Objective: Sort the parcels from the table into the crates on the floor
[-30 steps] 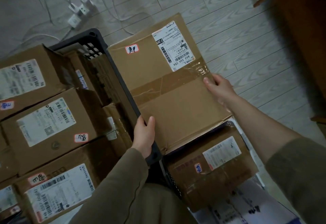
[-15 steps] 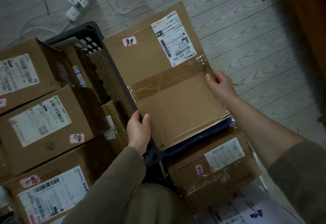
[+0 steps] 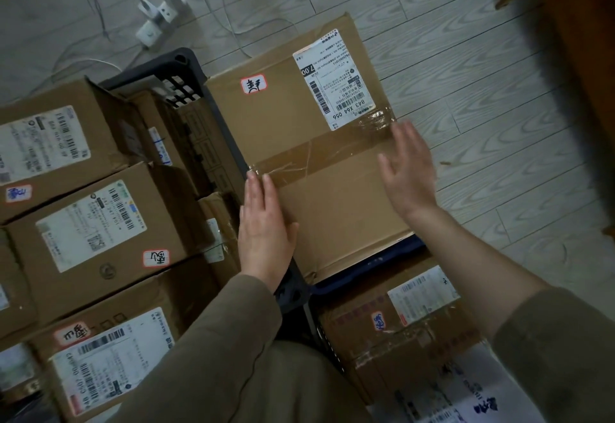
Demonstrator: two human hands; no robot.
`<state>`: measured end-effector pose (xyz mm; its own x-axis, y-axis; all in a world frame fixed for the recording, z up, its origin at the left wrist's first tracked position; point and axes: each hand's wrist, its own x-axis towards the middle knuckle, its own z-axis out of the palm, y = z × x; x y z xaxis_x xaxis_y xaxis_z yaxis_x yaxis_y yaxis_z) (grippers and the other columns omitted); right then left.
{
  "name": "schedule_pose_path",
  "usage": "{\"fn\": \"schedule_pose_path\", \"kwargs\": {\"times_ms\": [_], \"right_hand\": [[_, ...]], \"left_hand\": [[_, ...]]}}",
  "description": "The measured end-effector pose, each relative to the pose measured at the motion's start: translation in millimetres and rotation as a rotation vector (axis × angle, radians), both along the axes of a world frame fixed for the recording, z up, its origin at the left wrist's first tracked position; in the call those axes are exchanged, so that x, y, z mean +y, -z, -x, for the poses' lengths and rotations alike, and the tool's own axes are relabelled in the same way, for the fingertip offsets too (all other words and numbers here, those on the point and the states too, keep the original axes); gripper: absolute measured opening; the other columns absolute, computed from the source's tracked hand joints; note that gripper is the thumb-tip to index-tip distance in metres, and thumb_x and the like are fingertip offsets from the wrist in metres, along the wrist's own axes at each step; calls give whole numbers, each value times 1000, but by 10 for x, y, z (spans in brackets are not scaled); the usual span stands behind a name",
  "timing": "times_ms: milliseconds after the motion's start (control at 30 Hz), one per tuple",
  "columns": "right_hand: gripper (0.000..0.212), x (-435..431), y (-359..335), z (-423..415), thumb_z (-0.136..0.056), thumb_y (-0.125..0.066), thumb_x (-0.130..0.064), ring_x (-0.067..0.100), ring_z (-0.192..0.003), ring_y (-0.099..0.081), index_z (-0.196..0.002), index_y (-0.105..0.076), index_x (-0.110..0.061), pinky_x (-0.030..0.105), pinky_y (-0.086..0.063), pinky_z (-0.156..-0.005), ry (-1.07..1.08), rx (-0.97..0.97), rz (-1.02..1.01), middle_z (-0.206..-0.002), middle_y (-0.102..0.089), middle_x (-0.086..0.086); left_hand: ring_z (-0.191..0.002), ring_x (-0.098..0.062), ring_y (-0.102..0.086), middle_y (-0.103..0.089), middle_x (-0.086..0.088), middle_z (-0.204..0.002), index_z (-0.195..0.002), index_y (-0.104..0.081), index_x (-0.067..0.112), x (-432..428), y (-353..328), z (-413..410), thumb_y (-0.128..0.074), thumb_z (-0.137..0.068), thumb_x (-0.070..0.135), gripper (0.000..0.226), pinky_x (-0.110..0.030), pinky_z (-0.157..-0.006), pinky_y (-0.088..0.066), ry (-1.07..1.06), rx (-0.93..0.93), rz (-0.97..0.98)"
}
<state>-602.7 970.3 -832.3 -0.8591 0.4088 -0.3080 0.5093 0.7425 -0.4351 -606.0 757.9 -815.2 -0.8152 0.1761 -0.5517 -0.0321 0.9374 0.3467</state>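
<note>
Matt cardboard parcel (image 3: 299, 143) (glossy tape across it), dark plastic crate (image 3: 173, 70), wood-grain floor (image 3: 482, 106).

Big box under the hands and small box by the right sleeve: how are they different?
The big box is wider than the small box. The left hand lies flat on the big box, not the small box. Both are brown, taped cardboard.

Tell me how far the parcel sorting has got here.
Done: labelled brown cardboard parcels are stacked at the dark plastic crate. In hand: the large taped brown cardboard parcel lies over the blue crate's rim, left hand flat at its edge, right hand open above it, neither with a grip. Left: unknown; the table is out of view.
</note>
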Motion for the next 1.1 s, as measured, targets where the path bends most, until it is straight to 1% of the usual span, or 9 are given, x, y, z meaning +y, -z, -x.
{"fn": "schedule_pose_path", "kwargs": {"times_ms": [67,133,300,567,733,833,900,967,1100], "right_hand": [[65,-102,7,-59,-97,-48,-33,16,-146,2,-150,-14,-18,35,4,-116,-186,-108,-92,-159,-2,3],[73,-154,35,-86,-94,-48,-42,17,-146,10,-151,-8,-20,37,8,-115,-245,-222,-127,-159,6,3],[73,-175,78,-48,-95,-46,-44,17,-145,15,-151,-6,-20,38,8,-115,-246,-322,-131,-158,13,3],[72,-245,57,-32,-94,-51,-37,17,-145,15,-151,-10,-19,39,7,-115,-198,-316,-126,-159,10,3],[74,-254,-7,33,-93,-53,-37,18,-146,12,-151,-11,-18,39,2,-117,-186,-350,-131,-159,9,3],[73,-262,-116,95,-93,-54,-36,20,-146,6,-151,-12,-17,38,-3,-117,-195,-391,-122,-159,7,5],[70,-286,-223,115,-94,-53,-33,20,-146,-2,-150,-15,-15,35,-9,-116,-173,-392,-55,-159,1,4],[68,-343,-339,108,-95,-53,-30,18,-146,-8,-150,-17,-15,34,-13,-116,-155,-402,0,-159,-7,2],[66,-621,-591,44,-95,-52,-31,20,-143,-22,-150,-18,-16,37,-24,-113,-118,-385,82,-157,-20,1]], "left_hand": [[-144,-18,16,21,-6,-155,-147,14,10,-21,11,17,-55,-92,32,91,-33,-115,3,162,-5,95],[-143,-18,18,22,-7,-155,-147,14,9,-37,27,53,-54,-91,37,92,-35,-116,3,215,-57,146],[-143,-19,19,24,-8,-154,-147,14,8,-46,44,120,-53,-91,39,93,-35,-115,4,263,-116,175],[-144,-22,18,23,-11,-154,-147,12,5,-17,46,129,-53,-91,38,92,-37,-116,3,279,-127,197],[-144,-24,13,18,-14,-155,-147,9,4,-31,10,128,-55,-91,37,92,-36,-116,2,292,-96,176],[-145,-23,9,12,-13,-157,-148,5,5,-66,-43,135,-54,-92,33,86,-35,-116,-1,283,-62,123],[-146,-21,6,8,-11,-158,-149,1,6,-131,-98,151,-52,-94,30,80,-33,-117,-3,241,-57,45],[-146,-19,4,6,-10,-158,-149,-2,6,-218,-191,191,-49,-96,31,76,-31,-117,-5,207,-72,16],[-146,-18,1,2,-8,-158,-150,-4,7,-374,-478,210,-47,-96,34,73,-30,-118,-8,143,-73,-69]]}}
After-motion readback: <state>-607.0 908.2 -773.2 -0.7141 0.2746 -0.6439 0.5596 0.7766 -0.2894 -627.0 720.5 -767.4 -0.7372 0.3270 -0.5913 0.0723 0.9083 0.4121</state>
